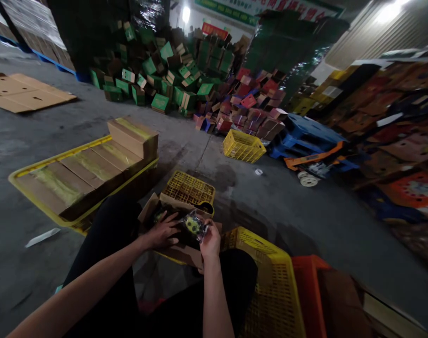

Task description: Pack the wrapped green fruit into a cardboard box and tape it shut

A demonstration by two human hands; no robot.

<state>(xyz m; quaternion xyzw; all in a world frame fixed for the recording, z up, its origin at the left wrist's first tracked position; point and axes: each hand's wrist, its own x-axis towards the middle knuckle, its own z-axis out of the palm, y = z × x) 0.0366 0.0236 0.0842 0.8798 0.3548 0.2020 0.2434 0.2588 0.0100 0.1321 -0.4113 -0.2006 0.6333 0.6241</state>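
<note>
An open cardboard box [180, 253] rests on a yellow crate [189, 188] in front of my knees. My left hand [163, 231] lies inside the box with its fingers spread over dark contents. My right hand [210, 242] is closed around a small yellow-green item in clear plastic wrap [194, 225], held at the box's right edge. What lies deeper in the box is too dark to make out.
A yellow pallet with sealed brown cartons [83, 171] stands to the left. A yellow crate [270, 286] and an orange crate [309, 291] sit at my right. Another yellow crate [244, 145], blue pallets [305, 134] and heaps of green and red boxes [186, 80] lie beyond.
</note>
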